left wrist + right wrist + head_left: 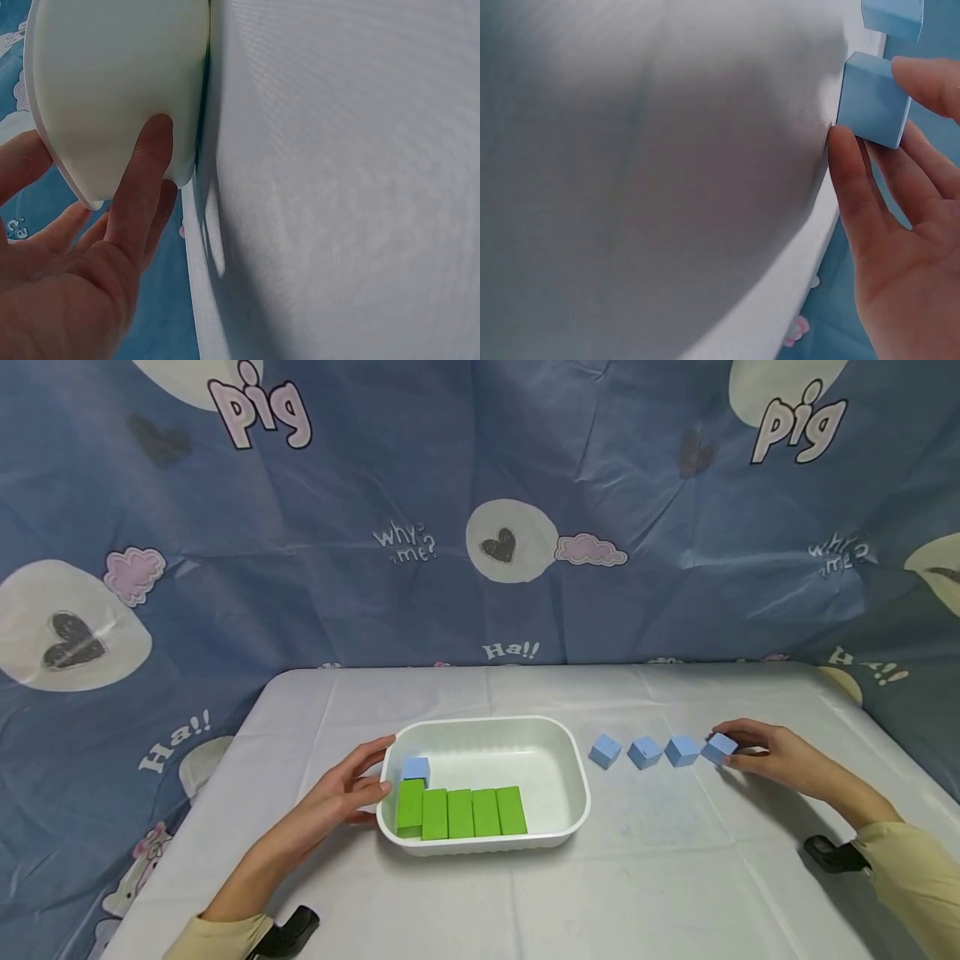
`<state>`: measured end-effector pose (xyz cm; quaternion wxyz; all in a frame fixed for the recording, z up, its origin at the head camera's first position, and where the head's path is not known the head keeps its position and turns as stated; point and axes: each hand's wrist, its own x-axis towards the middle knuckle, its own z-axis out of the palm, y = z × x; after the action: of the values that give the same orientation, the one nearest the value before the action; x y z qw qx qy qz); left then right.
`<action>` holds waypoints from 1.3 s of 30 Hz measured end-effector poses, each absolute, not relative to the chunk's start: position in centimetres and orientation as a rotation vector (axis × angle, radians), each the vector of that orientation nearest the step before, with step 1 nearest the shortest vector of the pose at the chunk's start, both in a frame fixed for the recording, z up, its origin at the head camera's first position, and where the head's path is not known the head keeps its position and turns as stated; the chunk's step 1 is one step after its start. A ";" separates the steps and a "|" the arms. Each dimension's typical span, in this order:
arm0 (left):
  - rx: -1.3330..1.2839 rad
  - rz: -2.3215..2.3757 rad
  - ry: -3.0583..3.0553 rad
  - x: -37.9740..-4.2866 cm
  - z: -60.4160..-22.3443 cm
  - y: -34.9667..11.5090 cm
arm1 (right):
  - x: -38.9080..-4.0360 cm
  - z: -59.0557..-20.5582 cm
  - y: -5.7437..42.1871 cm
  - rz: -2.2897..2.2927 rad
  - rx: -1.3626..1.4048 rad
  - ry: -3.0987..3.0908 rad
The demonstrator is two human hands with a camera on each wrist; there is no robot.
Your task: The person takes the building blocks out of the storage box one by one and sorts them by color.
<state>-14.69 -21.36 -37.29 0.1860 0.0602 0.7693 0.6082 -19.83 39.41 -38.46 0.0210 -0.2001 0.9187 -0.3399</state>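
A white plastic tray [480, 847] holds several green blocks [460, 813] in a row along its near side, with one blue block [416, 769] behind the leftmost. My left hand [337, 795] rests against the tray's left end, fingers spread. In the left wrist view, fingertips touch the tray's outer wall [120, 75]. On the right, my right hand [780, 760] pinches a blue cube [719, 748] between thumb and fingers. That cube [874, 101] shows close up in the right wrist view. To its left stand three more blue cubes [682, 751] in a line.
A white cloth covers the table [600, 893]. Behind it hangs a blue printed curtain [420, 610]. Black straps with dark devices [832, 854] sit at both wrists, beside cream sleeves [911, 868].
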 end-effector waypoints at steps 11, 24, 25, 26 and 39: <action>0.211 1.718 2.165 -14.5 -37.1 -21.4 | -19.6 -37.6 39.2 -1.026 -0.645 2.892; 0.215 1.730 2.152 -14.4 -37.1 -21.4 | -19.1 -35.7 37.2 -1.177 -0.655 3.020; 0.215 1.730 2.151 -14.4 -37.0 -21.4 | -19.2 -35.6 36.9 -1.196 -0.656 3.016; 0.214 1.731 2.150 -14.4 -37.0 -21.4 | -19.2 -35.4 36.6 -1.206 -0.669 3.011; 0.226 1.747 2.136 -14.5 -37.3 -21.4 | -19.0 -33.2 32.5 -1.249 -0.833 2.847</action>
<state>-14.49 -21.44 -37.25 0.1852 0.0803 0.7582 0.6199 -19.02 32.51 -33.17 -0.0383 -0.2587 0.8839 -0.3877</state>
